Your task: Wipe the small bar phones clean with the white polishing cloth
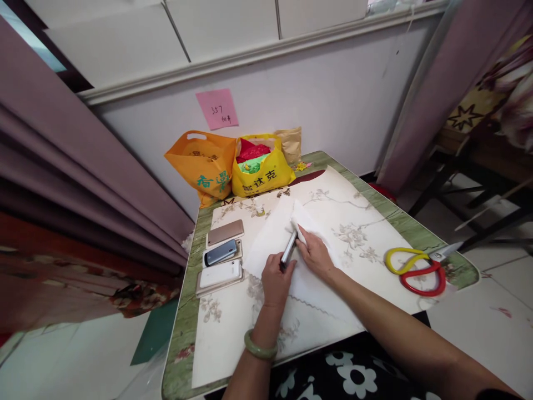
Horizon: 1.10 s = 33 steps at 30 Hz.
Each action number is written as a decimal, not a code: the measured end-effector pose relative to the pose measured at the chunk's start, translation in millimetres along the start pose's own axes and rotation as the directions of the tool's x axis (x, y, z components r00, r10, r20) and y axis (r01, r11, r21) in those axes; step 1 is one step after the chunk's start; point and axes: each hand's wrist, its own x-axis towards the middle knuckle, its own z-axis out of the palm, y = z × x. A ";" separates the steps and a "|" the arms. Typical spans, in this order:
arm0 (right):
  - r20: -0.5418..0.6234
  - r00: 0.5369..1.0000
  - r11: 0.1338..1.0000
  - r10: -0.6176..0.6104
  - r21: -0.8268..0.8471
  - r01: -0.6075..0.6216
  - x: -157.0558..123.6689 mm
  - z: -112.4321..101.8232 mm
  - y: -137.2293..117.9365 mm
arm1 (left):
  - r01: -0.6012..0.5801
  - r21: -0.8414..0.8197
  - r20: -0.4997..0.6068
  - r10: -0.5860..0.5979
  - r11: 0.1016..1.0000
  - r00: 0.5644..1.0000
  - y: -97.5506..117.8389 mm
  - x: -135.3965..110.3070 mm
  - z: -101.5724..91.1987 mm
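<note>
My left hand [278, 278], with a green bangle on its wrist, grips the near end of a dark, silver-edged mobile phone [288, 250] turned on its edge. The fingers of my right hand [315, 253] are closed on a fold of white cloth [266, 242] at the phone's far end. The rest of the cloth lies spread under both hands; whether it is fabric or soft paper is hard to tell. To the left, several phones lie in pairs: a rose-gold phone [225, 233], a blue-grey phone [220, 253] and a white phone [220, 273] are on top.
Scissors [420, 269] with yellow and red handles lie at the table's right edge. At the back stand an orange bag [204, 166], a yellow bag [263, 178] and a brown packet [290, 143]. A floral sheet [233, 328] covers the green table [179, 355].
</note>
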 end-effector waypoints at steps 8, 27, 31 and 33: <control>-0.281 0.957 0.998 0.065 0.035 -0.057 -2.0 -5.0 7.4 | -0.005 -0.032 -0.043 0.004 0.999 0.999 -1.5 -0.7 1.0; -0.314 0.948 0.997 -0.049 0.043 0.066 -10.6 -27.4 -30.5 | -0.109 -0.092 -0.307 0.076 0.990 0.949 7.6 2.8 -4.4; -0.107 0.946 0.949 -0.305 -0.116 0.293 -10.0 -46.4 -51.2 | -0.056 -0.023 -0.210 0.050 0.998 0.977 18.9 13.4 1.5; 0.002 0.906 0.891 -0.423 -0.182 0.417 -9.1 -52.7 -53.2 | -0.060 0.040 -0.169 0.066 0.997 0.983 23.0 16.9 4.9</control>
